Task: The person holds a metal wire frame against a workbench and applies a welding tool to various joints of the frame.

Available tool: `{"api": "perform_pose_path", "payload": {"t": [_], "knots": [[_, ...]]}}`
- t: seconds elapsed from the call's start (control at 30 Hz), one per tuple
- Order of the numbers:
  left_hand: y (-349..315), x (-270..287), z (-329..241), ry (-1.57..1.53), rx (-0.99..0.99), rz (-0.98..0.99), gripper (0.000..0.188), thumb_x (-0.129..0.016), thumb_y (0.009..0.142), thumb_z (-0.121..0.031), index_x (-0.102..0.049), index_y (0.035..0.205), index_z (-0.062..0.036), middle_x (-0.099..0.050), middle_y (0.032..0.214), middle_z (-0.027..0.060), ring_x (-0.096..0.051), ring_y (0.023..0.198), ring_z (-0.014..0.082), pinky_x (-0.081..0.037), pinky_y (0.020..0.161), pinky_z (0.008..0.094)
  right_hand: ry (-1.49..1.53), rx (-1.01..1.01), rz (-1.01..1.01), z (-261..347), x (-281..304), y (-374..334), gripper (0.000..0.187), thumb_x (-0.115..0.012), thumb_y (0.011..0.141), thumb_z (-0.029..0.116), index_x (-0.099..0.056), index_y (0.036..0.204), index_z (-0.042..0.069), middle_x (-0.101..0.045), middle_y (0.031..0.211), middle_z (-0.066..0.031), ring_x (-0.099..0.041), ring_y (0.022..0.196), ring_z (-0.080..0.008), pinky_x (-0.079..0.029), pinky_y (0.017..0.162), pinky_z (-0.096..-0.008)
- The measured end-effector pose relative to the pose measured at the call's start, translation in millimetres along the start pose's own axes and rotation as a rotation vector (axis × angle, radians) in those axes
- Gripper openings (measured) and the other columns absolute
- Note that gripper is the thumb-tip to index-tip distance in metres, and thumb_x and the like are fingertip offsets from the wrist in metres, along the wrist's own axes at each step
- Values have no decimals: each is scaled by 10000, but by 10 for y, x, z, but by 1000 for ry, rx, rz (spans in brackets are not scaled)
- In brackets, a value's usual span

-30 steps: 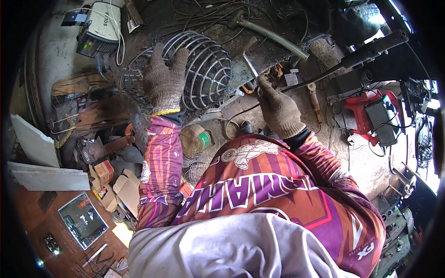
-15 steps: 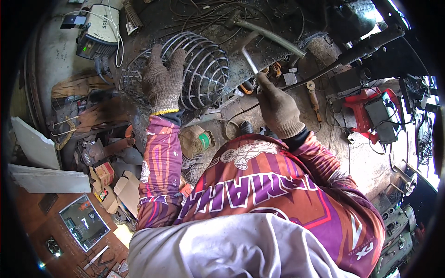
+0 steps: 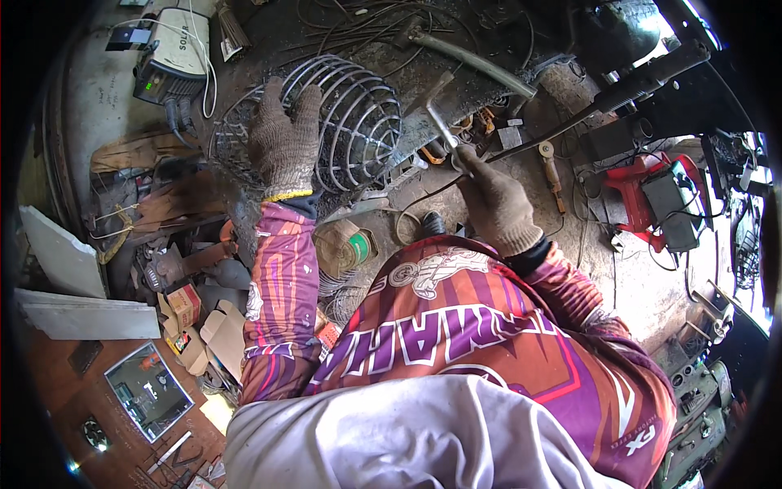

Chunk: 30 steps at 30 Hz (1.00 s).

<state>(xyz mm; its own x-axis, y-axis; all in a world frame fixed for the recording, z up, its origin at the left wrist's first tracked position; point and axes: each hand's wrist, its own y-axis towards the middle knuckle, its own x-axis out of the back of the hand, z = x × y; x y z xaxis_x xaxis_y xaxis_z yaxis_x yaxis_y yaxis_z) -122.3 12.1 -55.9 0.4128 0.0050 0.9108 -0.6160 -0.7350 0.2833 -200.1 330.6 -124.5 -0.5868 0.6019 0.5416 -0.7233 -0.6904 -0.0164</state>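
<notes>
A dome-shaped metal cage (image 3: 358, 122) of welded rods lies on its side on the dark bench. My gloved left hand (image 3: 283, 143) grips its left part, thumb and fingers over the rods; the undersides of the fingers are hidden. To the right of the cage, my gloved right hand (image 3: 498, 200) is closed round the handle of a chipping hammer (image 3: 441, 122). The hammer's head is in the air, apart from the cage's right end.
A welding machine (image 3: 175, 53) stands at the far left. Another hammer (image 3: 472, 59) lies behind the cage among loose cables. An electrode holder (image 3: 551, 175) lies on the right, near a red-framed machine (image 3: 643, 204). Cardboard boxes (image 3: 220, 334) sit at the left.
My right hand has moved slightly right and nearer to me, bringing the chipping hammer with it. My left hand stays on the cage, which has hardly shifted.
</notes>
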Motion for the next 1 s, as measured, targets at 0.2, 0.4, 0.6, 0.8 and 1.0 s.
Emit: {"api": "perform_pose_path", "payload": {"t": [0.2, 0.4, 0.6, 0.8, 1.0], "knots": [[-10, -54, 103, -19, -8, -5, 816, -672, 890, -676, -572, 1446, -88, -634, 1351, 271, -609, 1252, 450, -482, 1049, 537, -65, -85, 108, 78, 33, 46, 479, -639, 998, 206, -563, 1469, 165, -725, 994, -240, -720, 934, -420, -576, 788, -481], [3, -49, 54, -15, -10, -9, 819, -669, 890, -680, -571, 1450, -92, -633, 1355, 271, -605, 1258, 454, -477, 1056, 535, 70, 5, -77, 51, -19, -27, 492, -626, 1002, 218, -544, 1485, 177, -726, 1010, -237, -716, 936, -435, -571, 781, -504], [8, 14, -21, -2, -1, -11, 786, -683, 904, -647, -574, 1449, -91, -622, 1395, 245, -592, 1290, 433, -460, 1083, 514, 31, 52, -38, 10, -54, 27, 495, -630, 1000, 196, -542, 1486, 164, -727, 997, -240, -722, 920, -431, -576, 757, -498], [-25, 22, -28, 4, 19, 6, 752, -681, 918, -635, -586, 1441, -104, -618, 1423, 214, -582, 1312, 424, -449, 1098, 500, -121, -16, 67, 41, -11, 36, 487, -635, 991, 185, -562, 1471, 156, -723, 967, -240, -721, 890, -429, -576, 747, -492], [-13, 17, -6, 42, 29, 9, 766, -667, 922, -651, -576, 1454, -107, -617, 1430, 214, -589, 1312, 409, -445, 1104, 502, 143, 95, -98, 81, 58, -82, 500, -640, 987, 198, -560, 1480, 168, -716, 925, -235, -722, 858, -419, -572, 722, -486]]}}
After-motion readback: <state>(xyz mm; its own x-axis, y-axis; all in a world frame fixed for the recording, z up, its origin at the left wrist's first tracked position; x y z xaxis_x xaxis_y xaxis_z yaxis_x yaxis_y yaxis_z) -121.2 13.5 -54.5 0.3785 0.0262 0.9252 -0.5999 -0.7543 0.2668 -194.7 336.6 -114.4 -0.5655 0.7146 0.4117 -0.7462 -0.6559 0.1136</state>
